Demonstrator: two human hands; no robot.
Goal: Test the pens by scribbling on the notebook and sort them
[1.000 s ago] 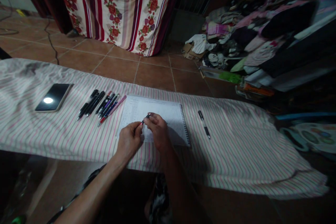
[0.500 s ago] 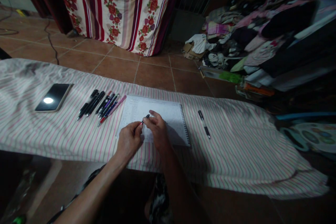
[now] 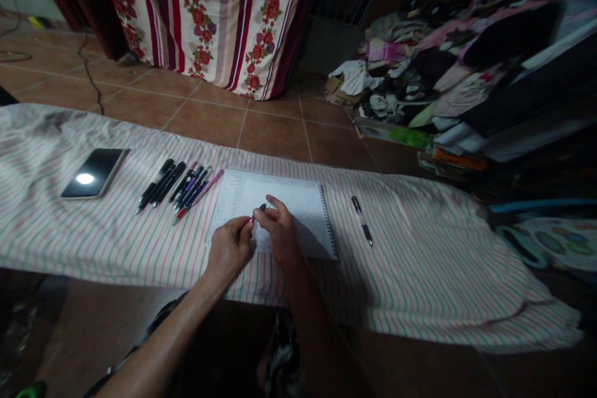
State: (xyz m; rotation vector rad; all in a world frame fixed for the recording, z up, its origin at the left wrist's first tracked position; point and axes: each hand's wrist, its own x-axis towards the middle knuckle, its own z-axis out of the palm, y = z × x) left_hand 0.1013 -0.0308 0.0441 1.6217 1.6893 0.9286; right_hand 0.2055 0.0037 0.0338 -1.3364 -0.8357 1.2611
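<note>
Over a spiral notebook (image 3: 305,205) with writing on its page, both hands meet at one small pen (image 3: 261,208), dark at the far end with a bit of red near the fingers. My left hand (image 3: 230,244) is closed round its near end, which is mostly hidden. The thumb and finger of my right hand (image 3: 280,230) pinch the dark end, other fingers partly extended. To the right of the notebook a black and clear pen (image 3: 362,221) lies alone. Left of the notebook several pens (image 3: 170,183) lie side by side, with a pink one (image 3: 211,185) nearest the page.
A phone (image 3: 96,174) reflecting a bright light lies at the left on the striped cloth (image 3: 420,249) covering the narrow table. Beyond are a tiled floor (image 3: 273,127), a floral curtain (image 3: 203,12) and a heap of clothes (image 3: 433,68). A blue-edged chair (image 3: 555,239) stands at right.
Hardly anything differs. Both hands keep their hold on the pen over the notebook, and the pens and phone lie as before.
</note>
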